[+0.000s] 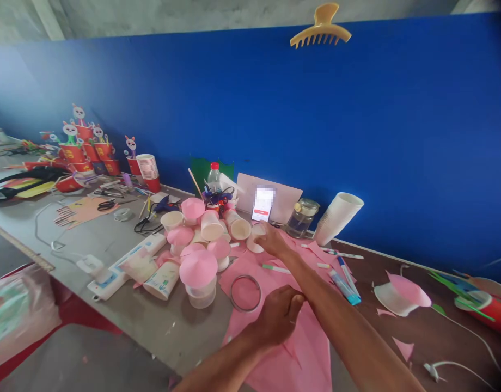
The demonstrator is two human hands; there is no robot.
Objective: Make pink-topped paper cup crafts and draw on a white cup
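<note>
We take the sheet of pink paper (275,348) spread on the surface (160,321) as our landmark. Our left hand (277,318) rests on it near its middle, fingers curled loosely together and pressing the paper down; it clasps nothing that we can see. Our right hand (273,239) stretches out past the paper's far edge, palm down, its fingertips touching a white paper cup (255,239) lying on its side. Whether that grip has closed around the cup we cannot tell, since the back of the hand hides the fingers.

The cup lies straight ahead of the right hand, at the far edge of the paper, its long axis running roughly along the reach with the mouth turned away to the left. The right hand is plainly the nearer of the two; the left sits well back toward us.

Just left of the left hand, on the paper's left margin, lies a metal ring (245,292). Beyond it stands a cluster of white cups capped with pink cones (199,269). Beyond the paper's far edge a phone (262,204) leans against a card, with a glass jar (301,218) to its right. On the paper's right side lie a green marker (275,268) and a blue glue stick (345,287).
</note>
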